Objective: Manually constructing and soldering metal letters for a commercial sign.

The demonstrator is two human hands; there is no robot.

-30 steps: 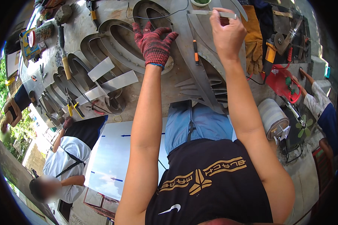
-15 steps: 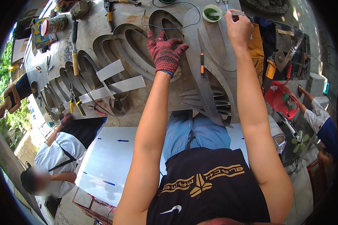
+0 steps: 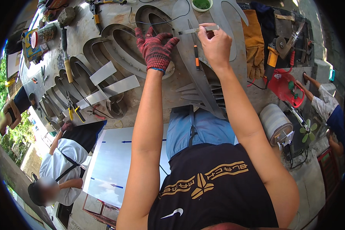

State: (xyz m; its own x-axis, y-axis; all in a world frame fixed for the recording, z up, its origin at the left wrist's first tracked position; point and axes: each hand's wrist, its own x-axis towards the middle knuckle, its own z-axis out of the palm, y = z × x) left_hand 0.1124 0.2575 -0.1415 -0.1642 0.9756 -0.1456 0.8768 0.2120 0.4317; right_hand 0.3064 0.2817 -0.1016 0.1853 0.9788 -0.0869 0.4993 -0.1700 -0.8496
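My left hand (image 3: 154,49), in a red-and-black knit glove, rests with fingers spread on the curved metal loops (image 3: 117,53). My right hand (image 3: 214,46), bare, pinches a short, flat metal strip (image 3: 189,31) held over a long flat metal piece (image 3: 191,76) beside the left hand. An orange-and-black handled tool (image 3: 196,57) lies on that piece below the strip. Just above my right hand is a white bowl (image 3: 202,5) with green material in it. More bent metal shapes and pale strips (image 3: 122,84) lie to the left.
The metal worktable (image 3: 134,103) holds pliers (image 3: 74,109), a wooden-handled tool (image 3: 68,71) and a jar (image 3: 42,37). At right are yellow gloves (image 3: 255,46), an angle grinder (image 3: 276,55) and a red plastic chair (image 3: 285,88). Co-workers are at left (image 3: 65,161) and right (image 3: 327,107).
Since half a second ago my right hand has moved the strip left and down, away from over the green bowl. My gloved left hand stays spread on the loops; the view has shifted.
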